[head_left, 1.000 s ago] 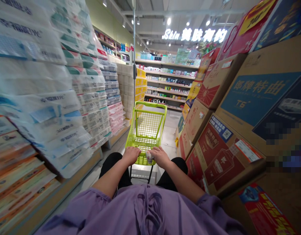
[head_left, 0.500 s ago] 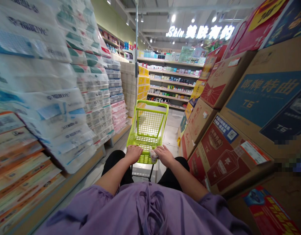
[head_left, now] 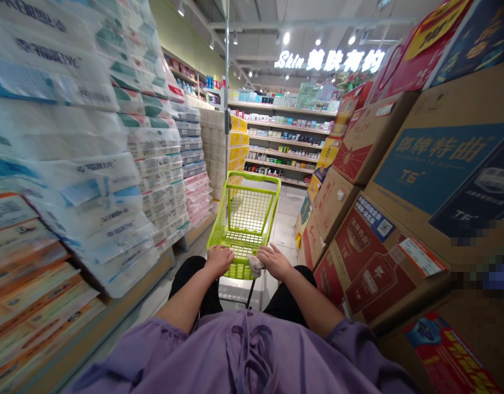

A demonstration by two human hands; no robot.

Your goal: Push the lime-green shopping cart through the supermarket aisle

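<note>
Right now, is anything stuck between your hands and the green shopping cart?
Nothing visible separates the left hand from the near end of the green shopping cart. At the right hand, there's a small whitish crumpled item; whether it reaches under the palm is hidden.

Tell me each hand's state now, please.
Left hand: holding the green cart at its near end.
Right hand: at the cart too, touching crumpled whitish item; grip unclear.

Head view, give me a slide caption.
Left hand and right hand at a lime-green plastic shopping cart between stacked white plastic-wrapped packs and brown cardboard boxes.
</note>
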